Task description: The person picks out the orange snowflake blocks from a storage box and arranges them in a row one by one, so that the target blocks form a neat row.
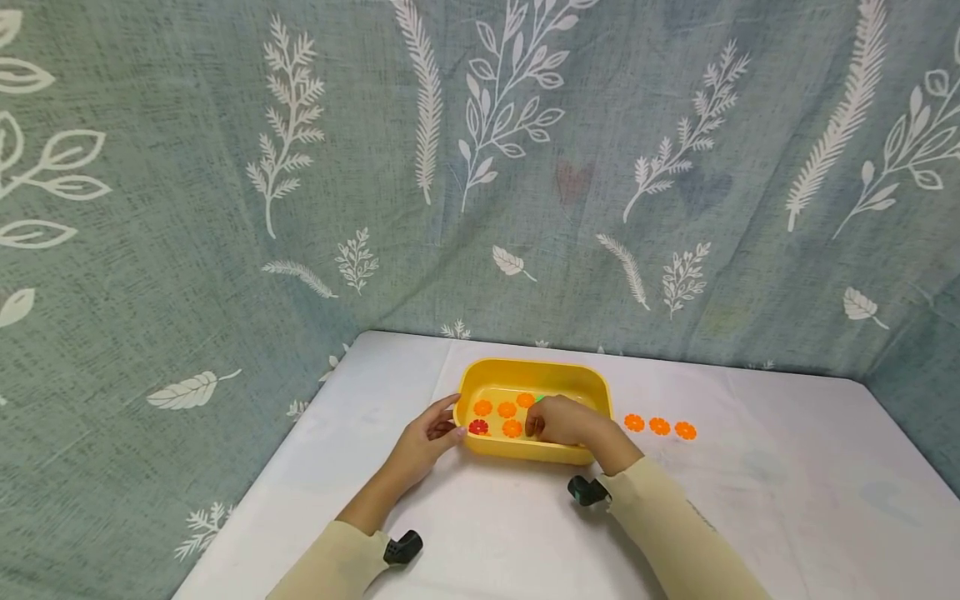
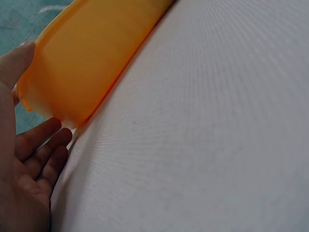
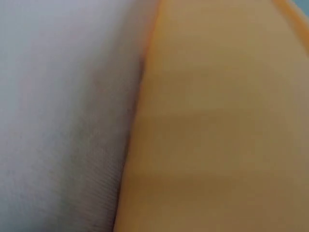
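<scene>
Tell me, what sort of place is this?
Probably a curtained-off tabletop workspace: grey-green, leaf-patterned fabric hangs behind a white cloth-covered table, where a yellow, rounded rectangular plastic-looking tub holds small orange flower-shaped pieces.

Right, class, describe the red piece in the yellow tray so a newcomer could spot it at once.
On the white table, find the yellow tray. Look inside its near left corner, where a small, flower-shaped red piece lies. Its colour sets it apart: the similarly shaped orange pieces sit beside and behind it, and no other red one shows.
</scene>
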A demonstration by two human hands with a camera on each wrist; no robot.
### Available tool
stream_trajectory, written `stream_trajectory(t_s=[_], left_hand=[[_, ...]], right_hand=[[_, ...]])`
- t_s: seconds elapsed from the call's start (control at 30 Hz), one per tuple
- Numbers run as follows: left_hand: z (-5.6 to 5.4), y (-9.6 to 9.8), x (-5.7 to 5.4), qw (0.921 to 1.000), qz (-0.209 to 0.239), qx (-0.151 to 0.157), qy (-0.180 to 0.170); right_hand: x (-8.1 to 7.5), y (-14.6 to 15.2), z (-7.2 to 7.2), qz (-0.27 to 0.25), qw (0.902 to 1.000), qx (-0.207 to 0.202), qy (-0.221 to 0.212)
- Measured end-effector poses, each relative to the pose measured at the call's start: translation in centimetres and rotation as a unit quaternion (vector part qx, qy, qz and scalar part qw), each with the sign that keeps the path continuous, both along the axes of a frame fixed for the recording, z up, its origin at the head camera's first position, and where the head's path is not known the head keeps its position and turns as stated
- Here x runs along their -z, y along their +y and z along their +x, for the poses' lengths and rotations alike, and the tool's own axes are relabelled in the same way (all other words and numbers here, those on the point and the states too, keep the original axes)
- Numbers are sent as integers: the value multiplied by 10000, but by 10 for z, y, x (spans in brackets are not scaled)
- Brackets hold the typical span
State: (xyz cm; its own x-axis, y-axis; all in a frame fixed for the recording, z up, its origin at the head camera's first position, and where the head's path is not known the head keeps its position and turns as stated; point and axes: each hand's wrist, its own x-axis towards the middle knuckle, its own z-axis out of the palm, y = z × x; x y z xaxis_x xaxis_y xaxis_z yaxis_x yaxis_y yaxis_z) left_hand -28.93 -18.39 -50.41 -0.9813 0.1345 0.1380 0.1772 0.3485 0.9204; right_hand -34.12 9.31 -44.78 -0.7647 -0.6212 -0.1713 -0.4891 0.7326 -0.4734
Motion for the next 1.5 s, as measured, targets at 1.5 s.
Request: stream_trajectory(t_s=[1.5], left_hand=[[20, 11, -33, 9999, -122, 1, -103]], right_hand=[[-2, -19, 3, -159, 9975, 605, 335]])
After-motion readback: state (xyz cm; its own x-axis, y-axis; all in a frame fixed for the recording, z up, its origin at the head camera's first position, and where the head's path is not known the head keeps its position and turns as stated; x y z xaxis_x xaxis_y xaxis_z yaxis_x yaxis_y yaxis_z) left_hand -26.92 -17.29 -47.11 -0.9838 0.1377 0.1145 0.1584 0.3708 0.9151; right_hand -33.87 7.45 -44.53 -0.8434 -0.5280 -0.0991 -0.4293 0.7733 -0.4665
